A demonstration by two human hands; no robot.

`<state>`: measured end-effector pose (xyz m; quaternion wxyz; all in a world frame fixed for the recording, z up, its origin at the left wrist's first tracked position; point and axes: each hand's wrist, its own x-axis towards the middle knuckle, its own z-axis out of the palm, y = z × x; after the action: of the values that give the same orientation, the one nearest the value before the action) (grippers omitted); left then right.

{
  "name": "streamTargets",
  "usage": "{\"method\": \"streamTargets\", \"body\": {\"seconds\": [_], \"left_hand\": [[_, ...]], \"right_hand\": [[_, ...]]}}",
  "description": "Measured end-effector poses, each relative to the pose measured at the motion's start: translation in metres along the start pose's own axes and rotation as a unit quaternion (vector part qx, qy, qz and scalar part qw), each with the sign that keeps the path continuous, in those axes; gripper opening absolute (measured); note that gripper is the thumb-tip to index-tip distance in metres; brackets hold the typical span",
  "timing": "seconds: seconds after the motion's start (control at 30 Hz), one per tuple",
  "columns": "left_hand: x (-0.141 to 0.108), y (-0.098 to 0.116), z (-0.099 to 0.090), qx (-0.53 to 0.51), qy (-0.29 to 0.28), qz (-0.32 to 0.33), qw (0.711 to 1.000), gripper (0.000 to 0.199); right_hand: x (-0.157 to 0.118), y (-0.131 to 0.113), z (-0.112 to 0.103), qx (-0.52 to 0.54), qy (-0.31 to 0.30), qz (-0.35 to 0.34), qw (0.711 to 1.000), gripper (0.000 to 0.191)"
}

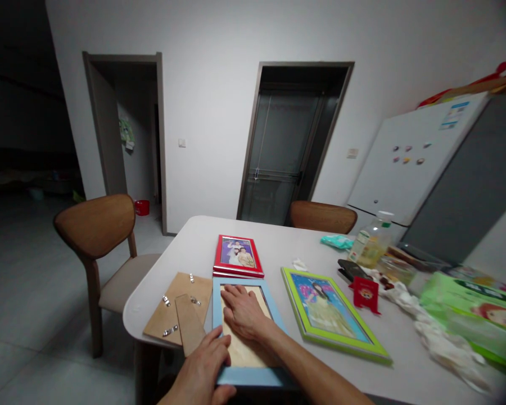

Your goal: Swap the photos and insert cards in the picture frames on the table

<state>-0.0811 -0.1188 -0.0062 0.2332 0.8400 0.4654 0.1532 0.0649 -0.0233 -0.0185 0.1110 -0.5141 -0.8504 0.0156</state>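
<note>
A light blue frame (253, 377) lies on the white table, with a cream sheet (247, 351) inside its border. My right hand (244, 311) rests flat on the sheet, fingers stretched toward the frame's far left corner. At the frame's lower left edge is my left hand (204, 368), its fingers apart and touching the border. Left of the frame lies a brown backing board (160, 315) with metal clips and a stand leg (189, 323). Beyond are stacked red frames (238, 256) with a photo on top. To the right, a green frame (333, 315) holds a photo.
Along the right side of the table (274, 242) are a bottle (371, 242), a dark object (352, 271), a red card (366, 293), crumpled tissues (442, 349) and a green tissue pack (476, 315). Wooden chairs stand left (96, 225) and behind (322, 217).
</note>
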Motion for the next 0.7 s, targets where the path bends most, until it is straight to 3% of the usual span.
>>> {"method": "streamTargets", "body": {"seconds": [0.17,0.3,0.4,0.57,0.7], "left_hand": [[-0.015,-0.029,-0.008,0.009,0.073,0.01,0.997,0.032],[-0.025,-0.081,-0.012,0.087,0.178,-0.056,0.979,0.048],[-0.029,-0.111,-0.013,0.136,0.212,-0.077,0.965,0.052],[-0.032,-0.129,-0.014,0.15,0.236,-0.064,0.958,0.037],[-0.033,-0.134,-0.023,0.139,0.277,-0.051,0.949,0.029]], "right_hand": [[0.006,-0.007,0.001,0.004,0.021,0.074,0.997,0.025],[0.003,-0.033,0.002,0.044,0.06,-0.007,0.997,0.029],[0.001,-0.064,0.008,0.06,0.028,-0.072,0.995,0.027],[0.01,-0.097,0.019,0.104,0.021,-0.016,0.994,0.049],[0.016,-0.093,0.015,0.223,-0.001,0.026,0.974,0.042]]}}
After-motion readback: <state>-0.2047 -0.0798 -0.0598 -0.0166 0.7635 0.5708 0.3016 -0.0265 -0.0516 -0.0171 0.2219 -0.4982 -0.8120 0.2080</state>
